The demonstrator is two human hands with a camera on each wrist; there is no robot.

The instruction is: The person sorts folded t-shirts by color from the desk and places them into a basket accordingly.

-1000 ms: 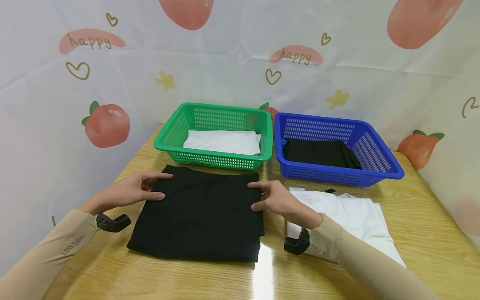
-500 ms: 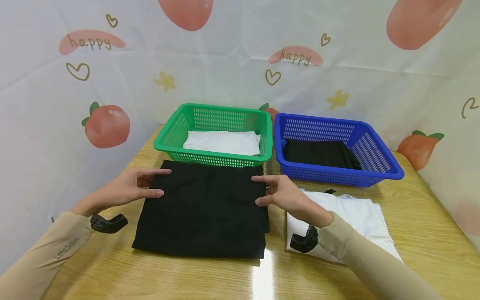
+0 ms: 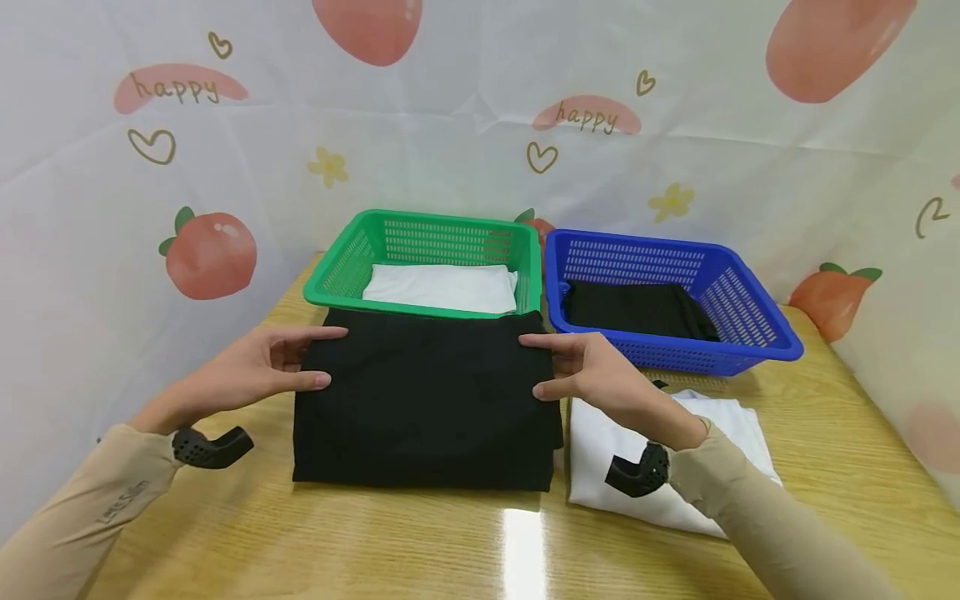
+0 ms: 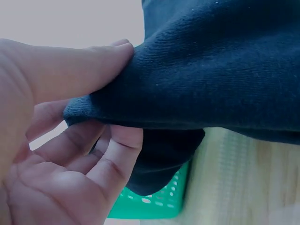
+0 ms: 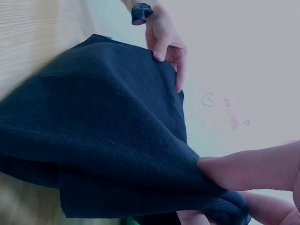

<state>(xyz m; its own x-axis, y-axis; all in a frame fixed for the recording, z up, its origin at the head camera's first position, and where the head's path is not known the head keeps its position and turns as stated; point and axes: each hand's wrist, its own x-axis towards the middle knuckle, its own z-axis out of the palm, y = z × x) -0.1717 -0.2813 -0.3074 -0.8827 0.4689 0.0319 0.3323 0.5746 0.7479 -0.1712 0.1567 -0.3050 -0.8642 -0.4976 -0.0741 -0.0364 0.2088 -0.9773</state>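
A folded black garment [image 3: 427, 400] of knit fabric hangs tilted before me in the head view, its far edge overlapping the front of the green basket [image 3: 535, 275]. My left hand [image 3: 240, 371] pinches its left side, thumb on the upper face and the other fingers beneath, as the left wrist view shows of the layers [image 4: 187, 89]. On the opposite side my right hand [image 3: 607, 379] grips the edge the same way. The right wrist view shows the cloth [image 5: 103, 122] sagging between both hands, with loose layers drooping at the near corner.
A folded white cloth [image 3: 442, 287] lies in the green basket. Right of it stands a blue basket [image 3: 757, 354] holding folded black cloth [image 3: 630, 308]. A white garment [image 3: 592, 467] lies under my right forearm on the wooden table [image 3: 375, 542]. A printed curtain [image 3: 420, 150] hangs behind.
Both hands have raised the black garment and shifted it right and toward the baskets. Its far edge now covers the green basket's lower front wall. The baskets and white garment stay put.
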